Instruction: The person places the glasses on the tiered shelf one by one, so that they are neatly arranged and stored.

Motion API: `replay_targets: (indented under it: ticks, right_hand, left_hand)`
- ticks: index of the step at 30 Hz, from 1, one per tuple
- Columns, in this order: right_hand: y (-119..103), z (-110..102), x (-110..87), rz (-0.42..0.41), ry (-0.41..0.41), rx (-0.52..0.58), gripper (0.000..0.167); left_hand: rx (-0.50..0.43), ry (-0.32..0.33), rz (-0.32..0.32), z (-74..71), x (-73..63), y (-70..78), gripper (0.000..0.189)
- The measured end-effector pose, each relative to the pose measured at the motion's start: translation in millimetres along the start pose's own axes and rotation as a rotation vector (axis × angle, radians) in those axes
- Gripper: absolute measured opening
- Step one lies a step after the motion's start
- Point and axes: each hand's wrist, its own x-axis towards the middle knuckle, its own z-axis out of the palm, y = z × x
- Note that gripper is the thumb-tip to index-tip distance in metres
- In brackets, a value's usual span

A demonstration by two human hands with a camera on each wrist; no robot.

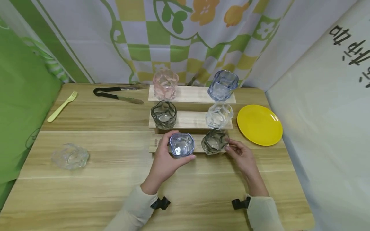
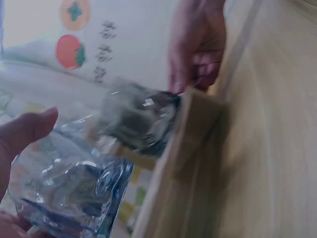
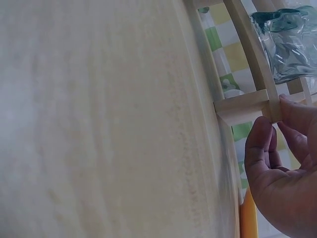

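My left hand [image 1: 164,162] holds a small blue glass [image 1: 182,145] by its sides, thumb and fingers spread round it, over the lowest step of a three-step wooden rack [image 1: 190,120]. Whether the glass touches the step, I cannot tell. At the right end of that step stands a smoky grey glass [image 1: 215,142]. Beside it, my right hand [image 1: 244,158] pinches the end of the lowest wooden step [image 3: 271,106], as the right wrist view shows. The left wrist view has the blue glass [image 2: 74,193] close up, with the grey glass [image 2: 138,119] beyond.
Higher steps carry a pink glass [image 1: 165,85], another blue glass [image 1: 222,86], a second grey glass [image 1: 163,115] and a clear glass [image 1: 219,115]. Another clear glass [image 1: 70,157] is at left. Tongs [image 1: 115,94], a yellow fork [image 1: 62,107] and a yellow plate [image 1: 260,125] lie around the rack.
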Motion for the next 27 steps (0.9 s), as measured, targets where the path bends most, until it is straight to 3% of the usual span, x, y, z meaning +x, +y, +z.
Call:
replay_targets:
  ticks: [5, 11, 22, 27]
  right_hand:
    - [1.4, -0.1, 0.9, -0.003, -0.005, -0.001, 0.040]
    - [1.6, 0.3, 0.5, 0.006, -0.006, 0.005, 0.040]
    - [2.1, 0.6, -0.2, 0.043, -0.022, -0.005, 0.041]
    - [0.7, 0.8, -0.2, 0.042, -0.021, 0.006, 0.040]
  left_hand:
    - [0.006, 0.006, -0.001, 18.2, 10.1, -8.5, 0.092]
    - [0.047, 0.017, -0.011, 26.7, 14.2, -12.1, 0.095]
    - [0.207, -0.028, 0.095, 19.1, 7.1, -19.6, 0.104]
    - [0.236, -0.023, 0.140, 15.5, 9.0, -22.8, 0.096]
